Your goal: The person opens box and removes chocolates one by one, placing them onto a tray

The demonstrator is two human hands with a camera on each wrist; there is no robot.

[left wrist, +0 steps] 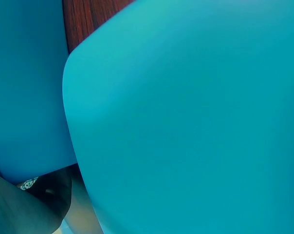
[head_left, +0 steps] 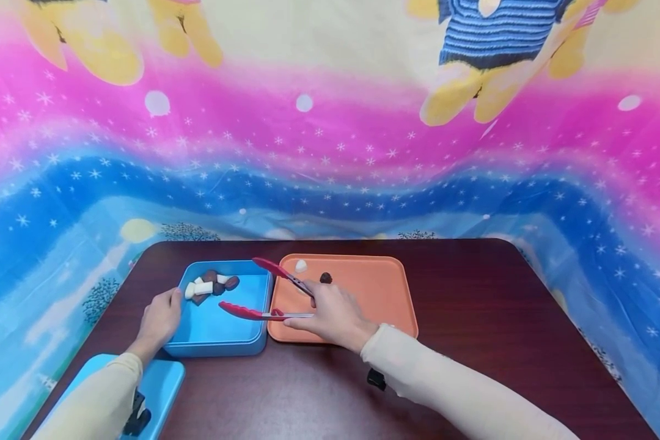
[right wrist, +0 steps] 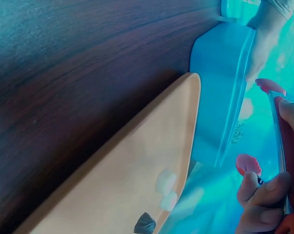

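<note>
My right hand point(head_left: 338, 318) grips a pair of red-tipped metal tongs point(head_left: 297, 282) above the seam between a blue box point(head_left: 216, 349) and an orange tray point(head_left: 379, 305). The tongs' arms are spread, with nothing between their tips. My left hand point(head_left: 162, 315) holds the box's left wall, thumb at the rim. Inside the box, white marshmallow-like pieces point(head_left: 202, 288) and dark brown chocolate-like pieces point(head_left: 231, 283) lie toward the back left. On the tray are two white pieces point(right wrist: 165, 181) and a ridged dark brown piece point(right wrist: 145, 224).
A light blue lid point(head_left: 162, 382) lies at the table's front left, partly under the left forearm. The dark wooden table point(head_left: 473, 318) extends to the right of the tray. Behind it hangs a patterned cloth point(head_left: 330, 146), which also surrounds the table's sides.
</note>
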